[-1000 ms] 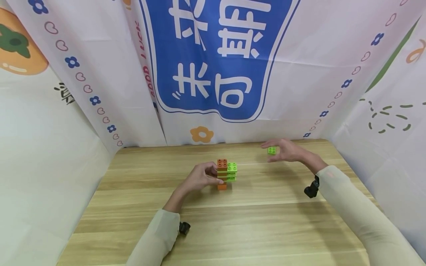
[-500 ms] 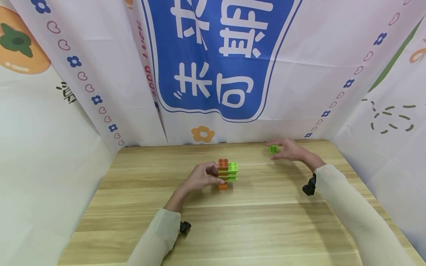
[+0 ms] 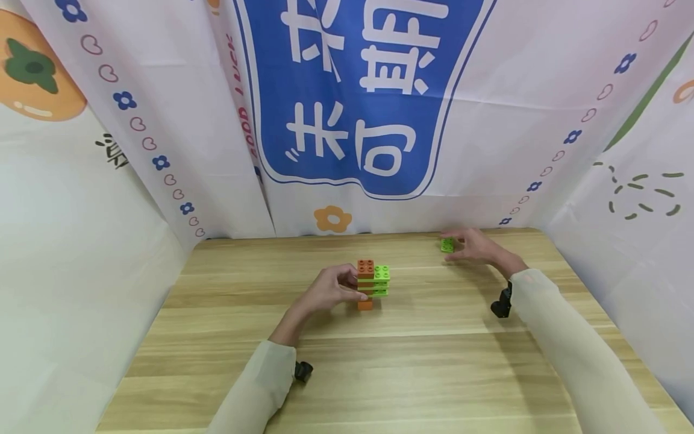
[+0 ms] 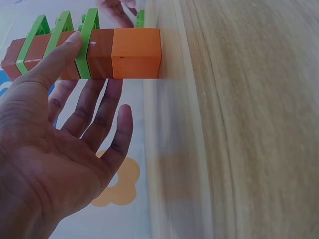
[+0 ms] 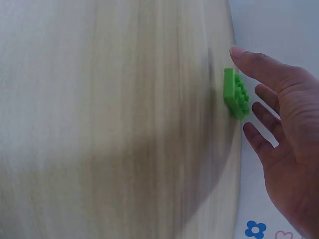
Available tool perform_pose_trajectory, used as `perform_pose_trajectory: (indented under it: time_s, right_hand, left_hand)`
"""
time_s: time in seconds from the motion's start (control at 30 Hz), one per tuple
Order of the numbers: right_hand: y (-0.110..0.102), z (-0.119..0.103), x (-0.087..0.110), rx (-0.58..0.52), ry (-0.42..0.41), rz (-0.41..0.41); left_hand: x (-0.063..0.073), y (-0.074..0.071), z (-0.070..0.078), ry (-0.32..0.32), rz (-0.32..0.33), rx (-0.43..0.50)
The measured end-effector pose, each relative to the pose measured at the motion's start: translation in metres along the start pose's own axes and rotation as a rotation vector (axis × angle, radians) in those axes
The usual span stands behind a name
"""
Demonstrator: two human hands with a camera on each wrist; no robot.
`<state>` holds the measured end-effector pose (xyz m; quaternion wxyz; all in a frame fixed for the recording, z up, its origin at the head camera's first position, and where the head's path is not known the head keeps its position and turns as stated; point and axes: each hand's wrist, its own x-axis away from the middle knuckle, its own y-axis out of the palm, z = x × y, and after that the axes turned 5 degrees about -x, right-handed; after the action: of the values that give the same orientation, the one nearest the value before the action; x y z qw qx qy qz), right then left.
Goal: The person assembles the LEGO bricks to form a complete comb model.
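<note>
My left hand [image 3: 332,288] grips a tower of stacked toy building bricks [image 3: 365,268], the thumb on one side and fingers on the other. Brown bricks [image 4: 100,52] alternate with thin green plates [image 4: 85,50] that stick out to one side, above an orange brick [image 4: 137,52] at the bottom. A loose green building plate [image 5: 233,92] lies studs up near the table's back edge. Around it, my right hand [image 3: 473,245] stays spread, thumb on one side and fingers on the other, with gaps showing in the right wrist view.
The wooden table [image 3: 347,367] meets a printed white cloth backdrop [image 3: 488,120] at its back edge. More white cloth [image 3: 65,253] hangs along the left and right sides. Black wrist cameras [image 3: 501,303] hang beneath both forearms.
My right hand has shifted slightly to the right around the loose green plate, whose outline looks a little turned. The left hand and the tower keep their place; the head view has drifted slightly.
</note>
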<state>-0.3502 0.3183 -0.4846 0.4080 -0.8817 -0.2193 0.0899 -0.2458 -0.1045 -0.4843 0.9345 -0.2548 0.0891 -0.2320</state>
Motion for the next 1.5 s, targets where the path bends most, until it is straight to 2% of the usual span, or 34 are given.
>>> perform_pose_trajectory:
  time_s: [0.47, 0.97, 1.5]
  right_hand:
    - [0.004, 0.007, 0.002, 0.049, 0.015, 0.038]
    - [0.009, 0.007, -0.001, 0.093, -0.085, 0.064]
    - [0.012, 0.005, -0.001, 0.184, -0.123, 0.053]
  left_hand:
    - [0.000, 0.001, -0.001, 0.000, 0.004, -0.003]
    - [0.001, 0.001, -0.002, -0.009, 0.009, -0.014]
    - [0.000, 0.001, -0.002, -0.002, 0.008, -0.002]
